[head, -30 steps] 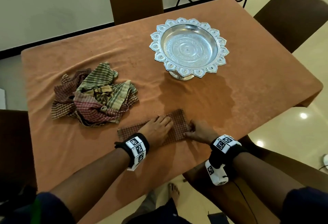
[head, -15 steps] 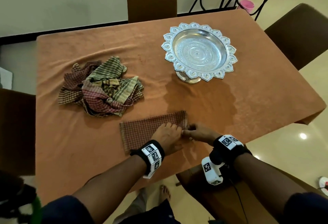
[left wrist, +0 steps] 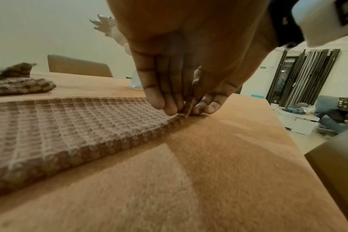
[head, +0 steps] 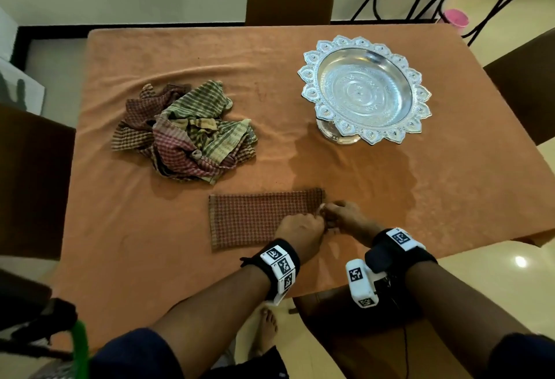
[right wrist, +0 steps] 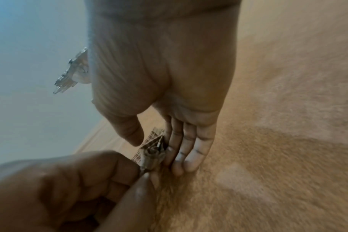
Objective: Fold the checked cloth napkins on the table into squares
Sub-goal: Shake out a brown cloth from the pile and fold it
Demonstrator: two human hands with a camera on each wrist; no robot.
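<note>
Two hands are being held together at the right end of a red-brown checked napkin [head: 258, 216], which is lying as a folded rectangle near the front edge of the orange tablecloth [head: 420, 186]. The napkin's right edge is being pinched by the left hand [head: 300, 233], its fingers [left wrist: 159, 100] curled down on the cloth with the raised edge caught against the thumb. The same edge is being gripped by the right hand [head: 345, 218], where the bunched layers are being pressed between the thumb and the nearly straight fingers [right wrist: 189, 150]. The rest of the napkin is lying flat, stretched out to the left. A heap of crumpled checked napkins [head: 186, 132] is lying farther back on the left, well apart from the folded one. A silver pedestal tray [head: 365, 90] is standing at the back right.
</note>
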